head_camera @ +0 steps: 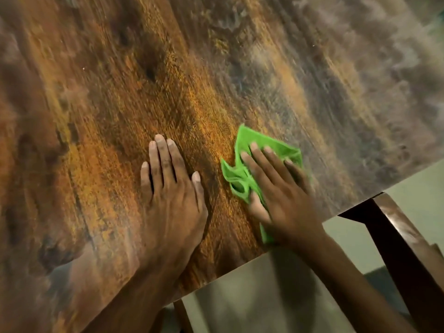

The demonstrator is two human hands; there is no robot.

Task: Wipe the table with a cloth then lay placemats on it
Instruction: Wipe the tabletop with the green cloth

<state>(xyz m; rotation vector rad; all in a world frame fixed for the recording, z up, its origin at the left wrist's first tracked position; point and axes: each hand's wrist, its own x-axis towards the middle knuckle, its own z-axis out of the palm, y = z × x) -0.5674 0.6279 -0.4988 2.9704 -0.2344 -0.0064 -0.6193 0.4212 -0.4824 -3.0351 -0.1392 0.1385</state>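
One view: just the head camera, looking down at both hands near the table's near edge.
Cloth: the green cloth [249, 150] lies crumpled on the table [101, 97], near-right part of the top, not far in from the near edge. Parts of it stick out on the far and left sides of the hand.
Right hand: right hand [281, 188] lies flat on top of the cloth, fingers straight and spread, pressing it down, not clenched round it.
Left hand: left hand [170, 186] rests palm-down on bare wood just left of the cloth, fingers straight and relaxed, holding nothing. Looks like it's bracing.
How the cloth handles: I'd guess thin, soft and light, so it bunches and folds easily. A flat palm over the middle should drag it along fine; pinching a corner would probably just let it trail.
Surface: wood-grain top, orange-brown, hazy grey streaks toward the far right. Seems smooth enough for the cloth to slide.
Room: a dark table leg [394, 239] under the right corner, pale floor [252, 296] below the edge. The view is blurry, and no placemats show.
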